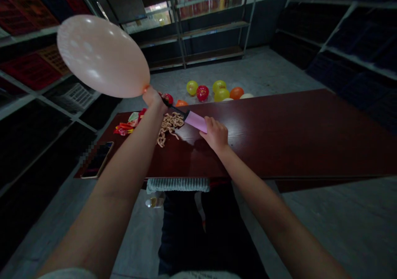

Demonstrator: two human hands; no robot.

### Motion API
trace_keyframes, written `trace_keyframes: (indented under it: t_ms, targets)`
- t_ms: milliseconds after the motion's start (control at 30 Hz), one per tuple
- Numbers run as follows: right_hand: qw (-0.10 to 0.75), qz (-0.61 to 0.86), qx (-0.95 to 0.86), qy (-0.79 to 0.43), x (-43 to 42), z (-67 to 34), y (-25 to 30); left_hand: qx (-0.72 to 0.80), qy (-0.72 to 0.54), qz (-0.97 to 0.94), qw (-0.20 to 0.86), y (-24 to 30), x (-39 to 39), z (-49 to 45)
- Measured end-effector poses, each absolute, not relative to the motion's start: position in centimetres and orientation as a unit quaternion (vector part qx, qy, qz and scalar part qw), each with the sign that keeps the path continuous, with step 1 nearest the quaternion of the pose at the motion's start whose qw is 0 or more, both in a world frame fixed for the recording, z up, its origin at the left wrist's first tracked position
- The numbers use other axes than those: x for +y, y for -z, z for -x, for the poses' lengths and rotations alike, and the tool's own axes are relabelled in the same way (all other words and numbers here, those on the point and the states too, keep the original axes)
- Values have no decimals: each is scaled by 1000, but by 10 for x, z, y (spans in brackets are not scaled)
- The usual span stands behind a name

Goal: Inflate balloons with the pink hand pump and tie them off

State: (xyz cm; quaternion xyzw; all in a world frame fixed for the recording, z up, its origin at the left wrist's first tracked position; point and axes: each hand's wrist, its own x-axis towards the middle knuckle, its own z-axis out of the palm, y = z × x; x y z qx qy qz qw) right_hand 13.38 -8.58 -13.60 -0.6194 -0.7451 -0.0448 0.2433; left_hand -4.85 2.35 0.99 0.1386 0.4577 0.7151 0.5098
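Observation:
A large pale peach balloon, swollen with air, points up and left from my left hand. The fingers of that hand are closed at the balloon's neck, where it meets the black end of a hand pump. My right hand is wrapped round the pump's pink barrel. A black rod shows between barrel and left hand. Under the pump, a heap of beige twisted strands lies on the table. Left of it are several limp, uninflated balloons in red, orange, yellow and white.
The dark red table stretches right. A phone lies at its left edge. Blown-up balloons sit on the floor beyond. Metal shelves stand behind, with crates on the left rack. A bottle is below the table.

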Motion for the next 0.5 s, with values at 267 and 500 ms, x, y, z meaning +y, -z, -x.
trace_keyframes:
  t_ms: [267,500]
  targets:
    - [331,652,-682,40,-76,-133,146,475,-724,-240,438,14,17,-33]
    - [364,625,-687,63,-75,-132,150,481,-736,-206,430,-5,31,-9]
